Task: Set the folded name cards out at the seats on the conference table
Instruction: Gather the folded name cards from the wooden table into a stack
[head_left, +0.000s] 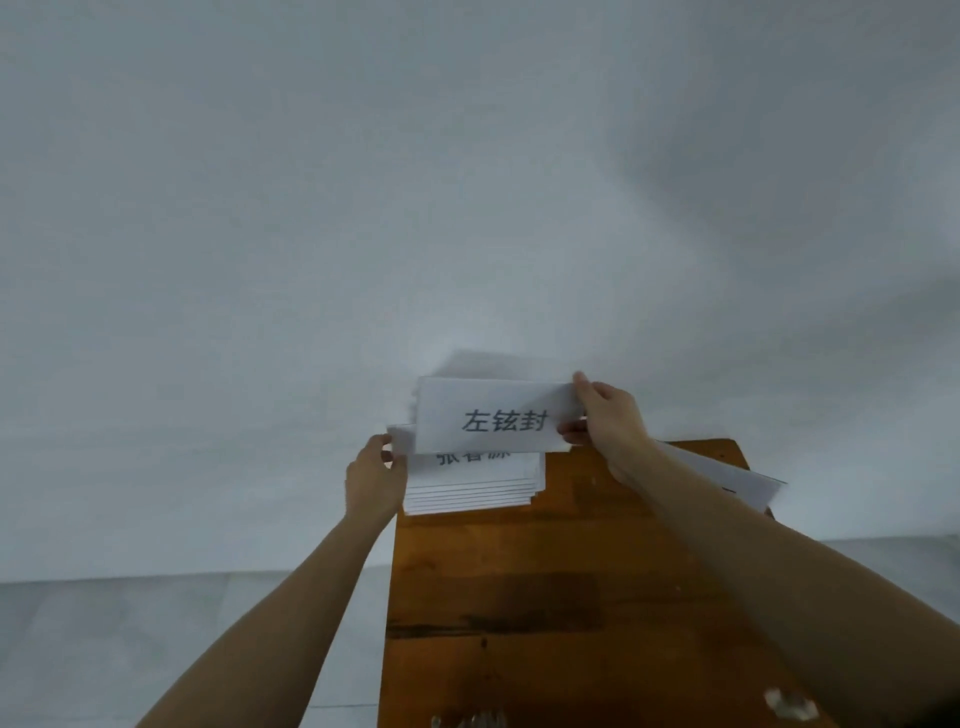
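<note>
A white folded name card (493, 415) with dark printed characters is lifted above a stack of several name cards (472, 483). My right hand (608, 421) pinches the card's right end between thumb and fingers. My left hand (374, 478) grips the left edge of a card at the top of the stack. The stack lies at the far left corner of a narrow brown wooden table (545, 597), close to the wall.
A plain white wall (467, 182) fills the view behind the table. Loose white paper (737, 478) lies under my right forearm at the table's right edge. Grey floor (156, 649) shows to the left. Small pale objects (789, 701) sit near the bottom edge.
</note>
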